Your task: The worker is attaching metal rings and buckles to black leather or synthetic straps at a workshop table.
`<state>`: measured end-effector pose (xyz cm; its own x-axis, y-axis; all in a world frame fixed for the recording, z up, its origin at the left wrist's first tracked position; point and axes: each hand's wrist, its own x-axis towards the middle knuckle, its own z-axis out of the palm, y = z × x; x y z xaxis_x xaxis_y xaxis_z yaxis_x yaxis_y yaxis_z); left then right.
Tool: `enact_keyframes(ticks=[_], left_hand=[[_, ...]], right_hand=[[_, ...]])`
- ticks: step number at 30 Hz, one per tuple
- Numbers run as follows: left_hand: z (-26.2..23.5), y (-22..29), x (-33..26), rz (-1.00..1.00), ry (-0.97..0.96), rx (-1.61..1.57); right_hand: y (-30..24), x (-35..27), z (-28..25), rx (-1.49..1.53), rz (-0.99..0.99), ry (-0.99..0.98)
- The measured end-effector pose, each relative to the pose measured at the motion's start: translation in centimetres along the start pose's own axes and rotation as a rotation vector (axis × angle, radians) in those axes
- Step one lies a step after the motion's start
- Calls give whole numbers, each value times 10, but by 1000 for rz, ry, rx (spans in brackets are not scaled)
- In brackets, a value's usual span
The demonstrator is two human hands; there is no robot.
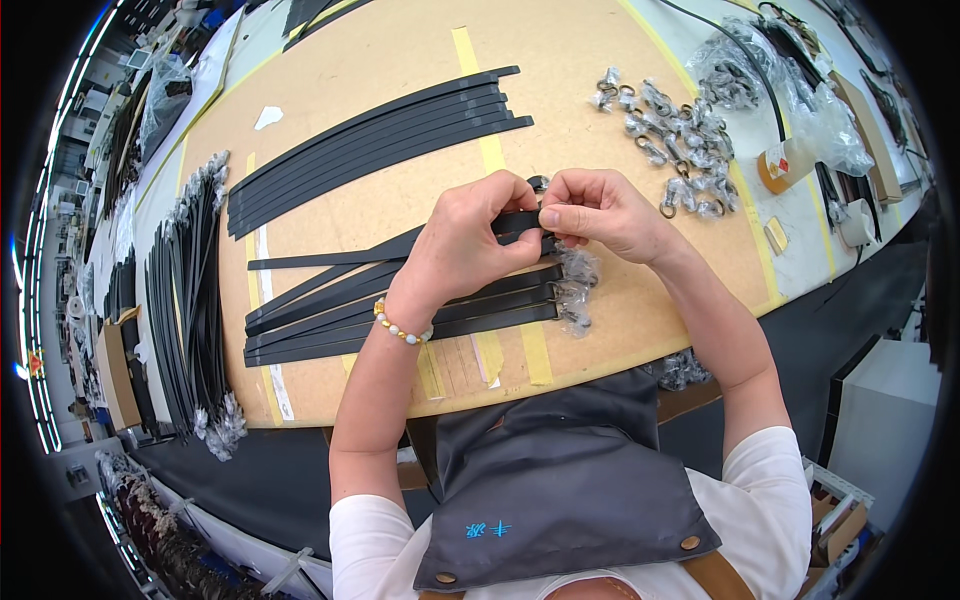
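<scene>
Black flat leather strap [400, 247] lies across the tan board surface [400, 80], its end pinched by left hand [470, 235] and right hand [600, 215]; keeping both grips close steadies the small metal buckle [540, 184].

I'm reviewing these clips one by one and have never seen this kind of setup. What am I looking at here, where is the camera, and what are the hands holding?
There is no machine here: a person works with bare hands. The single picture comes from a fisheye camera worn on the person's head, looking down, so straight edges bend near the rim. The forearms enter from below, over a dark apron. The left hand and right hand meet at the end of a black strap and pinch it there, with a small metal part showing just above the fingers. On the brown board lie a stack of plain straps, straps with wrapped buckles and a pile of wrapped metal rings. More straps lie at the left.
</scene>
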<state>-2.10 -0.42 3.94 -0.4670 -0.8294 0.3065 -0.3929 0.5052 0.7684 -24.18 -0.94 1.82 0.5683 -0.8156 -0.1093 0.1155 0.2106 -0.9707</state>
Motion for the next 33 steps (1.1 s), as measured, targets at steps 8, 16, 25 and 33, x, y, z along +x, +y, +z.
enact_keyframes(ticks=[8, 16, 25, 33], left_hand=[[1, -1, 0, -2, -4, -10], [1, -1, 0, 14, -34, -9], [-7, -3, -3, 21, -23, -221], [-9, -1, -1, 17, -65, -226]], right_hand=[[1, 0, 3, -32, -29, 6], [18, 3, 11, -76, -136, 110], [0, 4, 4, 154, 29, -87], [10, 6, 3, 33, 0, -96]])
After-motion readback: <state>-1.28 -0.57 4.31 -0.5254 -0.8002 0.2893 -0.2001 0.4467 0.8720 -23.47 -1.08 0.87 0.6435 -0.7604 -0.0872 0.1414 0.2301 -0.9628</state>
